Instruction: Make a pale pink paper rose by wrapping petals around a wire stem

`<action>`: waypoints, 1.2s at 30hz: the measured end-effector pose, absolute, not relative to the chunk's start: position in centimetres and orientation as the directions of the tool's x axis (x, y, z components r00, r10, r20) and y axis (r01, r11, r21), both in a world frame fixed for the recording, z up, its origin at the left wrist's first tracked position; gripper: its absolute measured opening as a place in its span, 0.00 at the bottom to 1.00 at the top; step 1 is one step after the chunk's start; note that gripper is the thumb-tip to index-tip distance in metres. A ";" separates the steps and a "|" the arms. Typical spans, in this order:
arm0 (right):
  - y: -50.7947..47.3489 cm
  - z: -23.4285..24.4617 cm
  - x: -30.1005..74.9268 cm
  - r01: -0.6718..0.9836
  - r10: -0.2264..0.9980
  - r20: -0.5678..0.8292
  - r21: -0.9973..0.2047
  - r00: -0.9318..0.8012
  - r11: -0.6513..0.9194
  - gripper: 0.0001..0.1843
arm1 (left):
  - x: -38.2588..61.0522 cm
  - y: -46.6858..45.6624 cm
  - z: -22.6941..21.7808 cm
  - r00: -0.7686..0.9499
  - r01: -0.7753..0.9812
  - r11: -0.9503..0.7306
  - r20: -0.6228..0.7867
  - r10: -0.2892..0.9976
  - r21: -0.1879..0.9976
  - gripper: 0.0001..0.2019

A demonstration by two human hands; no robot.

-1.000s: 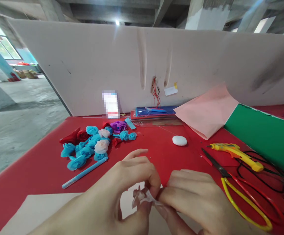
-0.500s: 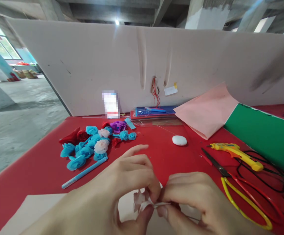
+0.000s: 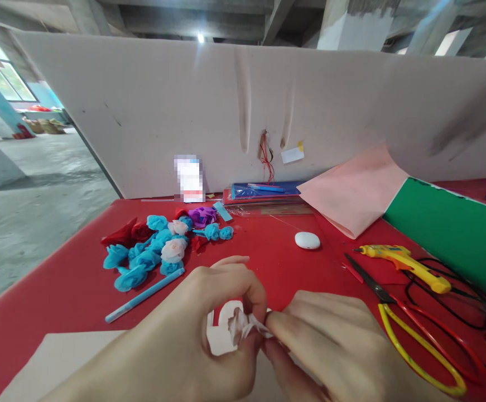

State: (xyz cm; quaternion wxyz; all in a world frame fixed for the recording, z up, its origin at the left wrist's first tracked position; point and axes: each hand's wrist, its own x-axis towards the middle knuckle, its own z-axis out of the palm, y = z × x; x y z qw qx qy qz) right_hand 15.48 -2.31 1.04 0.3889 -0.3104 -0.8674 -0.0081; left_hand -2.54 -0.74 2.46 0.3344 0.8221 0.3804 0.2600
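My left hand [image 3: 201, 324] and my right hand [image 3: 326, 340] meet low in the middle of the head view. Both pinch a small crumpled pale pink paper flower [image 3: 240, 325]. The left thumb and fingers curl round the flower's head. My right fingertips press on its twisted tail, just to the right of it. Under the hands lies a pale sheet of paper [image 3: 71, 352] on the red table [image 3: 276, 262].
A heap of blue, red, white and purple paper flowers [image 3: 159, 245] and a blue stick [image 3: 144, 296] lie at the left. A white oval object [image 3: 307, 240] sits mid-table. A yellow glue gun [image 3: 405, 262], yellow-handled scissors [image 3: 410, 329], pink [image 3: 351, 195] and green paper sheets [image 3: 447, 229] lie at the right.
My fingers have shifted round the pink flower, turning it slightly. The left index finger has curled lower and the right hand has risen a little.
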 end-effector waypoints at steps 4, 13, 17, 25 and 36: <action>-2.3 0.2 15.6 0.562 0.477 0.704 -0.134 -0.525 0.816 0.15 | -3.0 -1.0 2.3 0.575 0.506 -0.463 0.115 0.810 0.728 0.09; -2.2 -0.9 15.8 0.596 0.393 0.716 0.041 -0.577 0.802 0.16 | -2.6 -0.8 2.5 0.594 0.477 -0.591 0.257 0.762 0.651 0.13; -2.1 -0.6 15.8 0.601 0.407 0.687 0.054 -0.602 0.798 0.16 | -2.4 -0.7 2.9 0.584 0.485 -0.575 0.245 0.774 0.659 0.15; -2.2 0.4 16.1 0.585 0.485 0.687 -0.107 -0.541 0.804 0.14 | -2.3 -0.7 3.4 0.527 0.452 -0.544 0.281 0.802 0.707 0.09; -0.7 2.0 15.3 -0.019 0.846 0.340 -0.931 -0.412 0.365 0.14 | -2.5 -0.5 3.1 0.259 0.317 -0.515 0.450 0.855 0.796 0.09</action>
